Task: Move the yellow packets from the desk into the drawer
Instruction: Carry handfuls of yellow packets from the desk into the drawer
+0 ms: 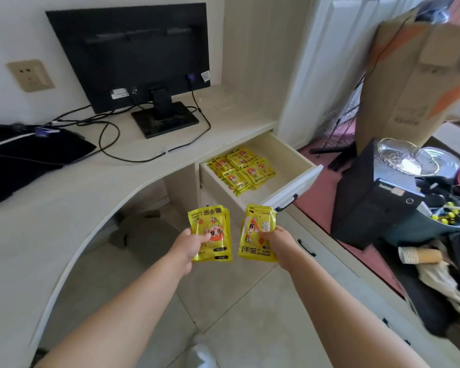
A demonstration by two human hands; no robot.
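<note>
Far left there's a beige wall socket. Below it, a black cloth bundle lies on the pale curved desk with a white cable across it. Next over, a black monitor stands on the desk with its back to the camera. Its black cables loop over the desktop.

In the middle, both bare arms reach out over the tiled floor. The left hand grips the left stack of yellow hand-warmer packets, thumb curled over the front and fingers behind, printed side facing the camera. Just beside it, not touching, is the right stack of yellow hand-warmer packets. The right hand pinches that one from its right edge, thumb on the front. Both stacks are up in the air, in front of and below the drawer, so they're neither on the desk nor inside it.

The drawer is pulled out from under the desk's right end. A loose pile of packets of the same kind lies in it, toward the back left.

Over on the right, a tall cardboard box leans near the doorway. Below it sits a black storage box with a glass dish on top. Lower right, a stack of paper cups lies on its side.
</note>
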